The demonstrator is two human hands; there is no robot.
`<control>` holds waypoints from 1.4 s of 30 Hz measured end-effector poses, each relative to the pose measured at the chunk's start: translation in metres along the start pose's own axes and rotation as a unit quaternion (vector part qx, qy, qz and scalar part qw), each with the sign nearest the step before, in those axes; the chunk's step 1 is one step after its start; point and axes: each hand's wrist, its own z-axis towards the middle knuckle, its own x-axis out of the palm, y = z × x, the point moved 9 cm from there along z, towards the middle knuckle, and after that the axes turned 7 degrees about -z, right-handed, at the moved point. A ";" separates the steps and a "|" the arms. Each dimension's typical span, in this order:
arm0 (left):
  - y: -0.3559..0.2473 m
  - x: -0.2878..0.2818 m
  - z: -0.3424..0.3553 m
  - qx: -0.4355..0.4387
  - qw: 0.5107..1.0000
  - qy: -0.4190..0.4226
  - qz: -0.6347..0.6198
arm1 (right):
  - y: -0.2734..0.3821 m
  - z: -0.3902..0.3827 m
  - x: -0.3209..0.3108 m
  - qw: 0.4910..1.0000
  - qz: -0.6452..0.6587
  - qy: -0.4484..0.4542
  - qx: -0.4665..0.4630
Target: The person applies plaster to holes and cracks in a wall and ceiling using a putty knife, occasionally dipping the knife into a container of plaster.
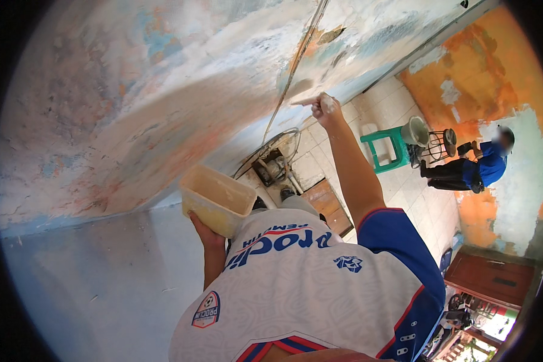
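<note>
My left hand (207, 233) grips a pale yellow rectangular plastic tub (214, 208) from beneath and the side, holding it near my waist. A whitish residue coats the tub's inner walls. Out ahead to the right, my right hand (326, 110) is closed round a thin, flat putty scraper (304, 102), seen nearly edge-on. Its blade is at the patchy wall (163, 114); whether it touches is hard to tell. White smears mark the back of that hand. Blue, orange and grey patches cover the wall's whitish surface.
A cable (289, 81) runs along the wall to a boxy device (271, 169) by my feet. A wooden board (329, 204) lies on the tiles. Rightward stand a green plastic stool (399, 145), a grey bucket (416, 131), a round-topped stool (445, 145) and a person in blue (493, 164).
</note>
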 end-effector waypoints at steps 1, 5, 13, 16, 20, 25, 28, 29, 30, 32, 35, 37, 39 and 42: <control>0.000 -0.004 0.003 0.001 1.000 0.005 0.006 | 0.007 0.006 0.012 0.999 0.016 0.019 -0.024; 0.001 0.000 -0.003 -0.019 1.000 0.014 0.004 | 0.097 -0.015 0.064 0.992 0.064 0.077 -0.082; 0.011 0.016 -0.005 -0.005 1.000 -0.008 0.005 | 0.132 -0.114 0.046 0.974 0.092 0.203 -0.043; 0.015 0.012 -0.005 -0.015 1.000 -0.011 0.000 | 0.016 -0.053 -0.013 1.000 0.011 -0.027 0.009; 0.013 0.002 -0.005 -0.018 1.000 -0.007 0.020 | -0.083 0.023 -0.017 0.996 0.030 -0.052 0.072; 0.011 -0.007 -0.016 -0.034 0.998 -0.036 0.031 | 0.000 0.036 0.034 0.992 0.084 0.066 -0.060; 0.015 0.000 -0.013 -0.039 0.998 -0.020 0.033 | 0.125 -0.049 0.068 0.990 0.037 0.071 -0.113; 0.018 -0.001 -0.014 -0.043 0.999 -0.012 0.029 | 0.166 -0.086 0.085 0.978 0.034 0.127 -0.161; 0.021 -0.001 -0.014 -0.052 0.998 -0.020 0.027 | 0.190 -0.099 0.090 0.971 0.004 0.164 -0.175; 0.025 0.007 -0.013 -0.067 0.997 -0.031 0.024 | 0.212 -0.116 0.084 0.967 0.021 0.197 -0.158; 0.017 0.034 -0.019 -0.001 0.988 0.024 0.151 | 0.184 -0.108 0.048 0.979 0.103 0.063 -0.165; 0.020 0.019 -0.006 -0.020 0.998 0.005 0.061 | 0.132 -0.079 0.021 0.974 0.096 0.089 -0.184; 0.023 0.015 -0.001 -0.027 0.999 -0.002 0.017 | 0.045 -0.041 -0.011 0.997 0.026 0.008 -0.066; 0.017 0.013 -0.006 -0.017 1.000 -0.005 0.022 | -0.057 -0.002 -0.021 0.994 0.039 -0.070 0.078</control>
